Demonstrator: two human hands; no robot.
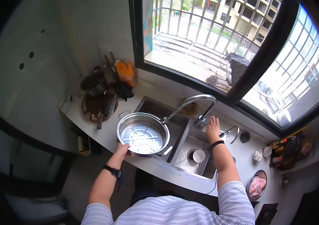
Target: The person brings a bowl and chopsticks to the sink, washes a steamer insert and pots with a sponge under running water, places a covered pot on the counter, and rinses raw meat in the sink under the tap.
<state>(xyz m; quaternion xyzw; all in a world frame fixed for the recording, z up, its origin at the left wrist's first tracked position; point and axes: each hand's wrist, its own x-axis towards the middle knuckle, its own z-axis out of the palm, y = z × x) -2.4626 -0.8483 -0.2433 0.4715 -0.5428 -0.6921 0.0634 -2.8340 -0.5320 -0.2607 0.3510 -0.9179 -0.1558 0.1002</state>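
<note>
A round steel steamer pot (143, 135) with a holed bottom is over the left sink basin, under the end of the curved faucet (199, 96). My left hand (122, 150) grips the pot's near-left rim; part of its fingers is hidden behind the pot. My right hand (212, 129) is beside the faucet's base, fingers stretched out, holding nothing visible. Below it, the right sink basin (185, 155) has a drain with a pale round cover (199, 156). Whether water is running cannot be made out.
At the left are a round board (90, 108), a cleaver (100, 119), a dark pot (94, 84) and an orange bag (125, 72). Right of the sink are a small tap (236, 131), small jars (257, 154), a bowl of raw meat (257, 185) and a bottle rack (290, 150).
</note>
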